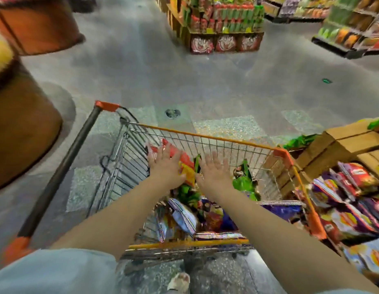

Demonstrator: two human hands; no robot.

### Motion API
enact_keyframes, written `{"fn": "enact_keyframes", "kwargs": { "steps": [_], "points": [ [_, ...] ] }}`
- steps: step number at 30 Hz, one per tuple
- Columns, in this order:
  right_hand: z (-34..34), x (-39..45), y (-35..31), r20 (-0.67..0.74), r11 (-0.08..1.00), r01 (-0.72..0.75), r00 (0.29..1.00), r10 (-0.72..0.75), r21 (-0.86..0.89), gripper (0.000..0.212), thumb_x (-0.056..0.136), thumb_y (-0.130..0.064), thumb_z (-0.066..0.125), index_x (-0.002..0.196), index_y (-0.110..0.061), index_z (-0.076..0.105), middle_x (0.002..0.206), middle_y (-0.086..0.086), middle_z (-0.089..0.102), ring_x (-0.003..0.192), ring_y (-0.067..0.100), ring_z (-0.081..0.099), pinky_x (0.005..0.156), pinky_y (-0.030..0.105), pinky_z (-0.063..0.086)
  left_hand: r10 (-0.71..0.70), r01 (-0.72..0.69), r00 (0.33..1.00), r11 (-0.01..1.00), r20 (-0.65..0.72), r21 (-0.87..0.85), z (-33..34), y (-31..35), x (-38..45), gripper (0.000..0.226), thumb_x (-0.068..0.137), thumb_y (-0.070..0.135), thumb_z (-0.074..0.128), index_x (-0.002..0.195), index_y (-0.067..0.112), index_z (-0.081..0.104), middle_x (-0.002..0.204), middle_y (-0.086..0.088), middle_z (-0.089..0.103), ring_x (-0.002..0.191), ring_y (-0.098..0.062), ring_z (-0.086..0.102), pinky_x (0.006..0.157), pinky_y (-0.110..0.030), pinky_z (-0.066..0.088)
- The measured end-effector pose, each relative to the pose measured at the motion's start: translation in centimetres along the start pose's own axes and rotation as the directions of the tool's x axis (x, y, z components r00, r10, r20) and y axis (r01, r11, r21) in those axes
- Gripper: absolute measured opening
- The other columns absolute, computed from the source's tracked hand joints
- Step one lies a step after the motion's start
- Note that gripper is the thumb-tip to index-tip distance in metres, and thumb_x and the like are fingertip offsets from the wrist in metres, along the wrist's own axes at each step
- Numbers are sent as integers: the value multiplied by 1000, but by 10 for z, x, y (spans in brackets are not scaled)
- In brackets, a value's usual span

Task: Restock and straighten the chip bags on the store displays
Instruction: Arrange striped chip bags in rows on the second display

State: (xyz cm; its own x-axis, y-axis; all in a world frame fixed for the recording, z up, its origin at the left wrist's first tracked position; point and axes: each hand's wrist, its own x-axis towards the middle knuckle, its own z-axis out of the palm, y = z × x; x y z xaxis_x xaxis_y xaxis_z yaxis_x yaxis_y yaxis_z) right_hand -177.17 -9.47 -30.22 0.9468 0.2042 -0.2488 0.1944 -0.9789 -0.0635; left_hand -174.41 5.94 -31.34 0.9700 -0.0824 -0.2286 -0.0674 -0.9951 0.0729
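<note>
A wire shopping cart [207, 143] with orange rim trim is seen from above, its long axis running away from the viewer across the grey floor [205, 81]. Inside it, chip bags are heaped in no common direction. A red and yellow chip bag [185, 166] lies uppermost at the far left of the load, tilted, with its long axis slanting from the far left down toward the near right. Green chip bags [242, 183] are piled at the far right of the cart, and purple and blue chip bags [184, 217] fill the near end, lying flat or slightly tipped.

Both arms are stretched into the cart. The left hand [166, 164] is spread with straight fingers, and its palm is laid against the red and yellow chip bag; nothing is gripped. The right hand [216, 172] is likewise spread with straight fingers, held over the green chip bags just beside that red and yellow one; whether it is touching them cannot be told.

To the right of the cart, touching or just beside its rim, a display bin [354, 209] is packed with overlapping purple, red and blue bags, mostly slanted. Cardboard boxes [341, 141] are stacked behind it. Farther off, a stacked floor display [222, 28] of red and green packs is seen, blurred.
</note>
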Motion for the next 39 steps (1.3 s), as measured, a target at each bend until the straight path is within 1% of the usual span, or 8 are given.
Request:
{"fn": "enact_keyframes", "kwargs": {
  "steps": [3,7,10,12,14,21,30,39],
  "points": [
    [19,31,-23,16,998,62,998,-63,29,58,102,-44,17,152,-21,2,160,3,-8,145,23,-18,114,48,-11,-92,95,994,994,59,-47,20,-30,6,75,90,50,48,151,28,10,159,-10,-4,146,-30,-4,115,-54,3],
    [45,61,-46,38,995,68,997,-71,66,58,101,-45,22,152,-20,11,160,5,-1,146,24,-11,116,46,-7,-240,253,963,962,125,-98,48,-59,13,47,92,39,44,133,15,41,135,-13,42,125,-32,40,102,-45,35],
    [71,77,-56,75,995,90,993,-92,35,56,100,-44,29,147,-14,26,152,12,28,141,30,19,116,44,13,-318,366,896,924,309,-111,68,-70,24,33,96,33,40,115,11,55,114,-8,57,105,-30,56,80,-36,42],
    [88,84,-63,85,995,100,991,-101,25,54,97,-43,33,138,-9,43,132,15,52,123,32,43,105,43,33,-340,395,855,916,393,-67,86,-74,33,32,96,33,41,112,11,58,113,-7,60,101,-28,57,75,-34,39],
    [100,88,-63,54,995,87,995,-89,50,53,93,-42,38,129,-6,53,115,16,62,107,33,53,93,41,43,-341,395,836,918,429,-41,102,-75,40,30,96,34,42,106,12,59,111,-7,62,93,-27,57,73,-34,39],
    [123,96,-56,154,998,66,986,-64,-6,54,101,-43,28,145,-12,31,135,11,48,124,31,39,103,40,29,-351,390,803,921,482,20,133,-74,60,27,98,19,44,118,6,57,117,-11,61,106,-28,59,83,-37,49],
    [156,97,-54,254,1000,14,967,-17,15,55,100,-41,31,146,-10,29,135,13,47,126,30,39,106,37,28,-350,365,781,928,517,78,149,-80,72,32,98,28,46,120,8,59,118,-9,61,107,-27,58,82,-36,47],
    [148,96,-61,263,998,-51,964,42,29,55,99,-40,37,146,-12,26,139,10,43,128,29,35,107,37,27,-354,371,792,926,498,68,127,-80,66,27,97,15,41,116,8,59,119,-10,59,106,-27,57,82,-34,45]
  ]
}}
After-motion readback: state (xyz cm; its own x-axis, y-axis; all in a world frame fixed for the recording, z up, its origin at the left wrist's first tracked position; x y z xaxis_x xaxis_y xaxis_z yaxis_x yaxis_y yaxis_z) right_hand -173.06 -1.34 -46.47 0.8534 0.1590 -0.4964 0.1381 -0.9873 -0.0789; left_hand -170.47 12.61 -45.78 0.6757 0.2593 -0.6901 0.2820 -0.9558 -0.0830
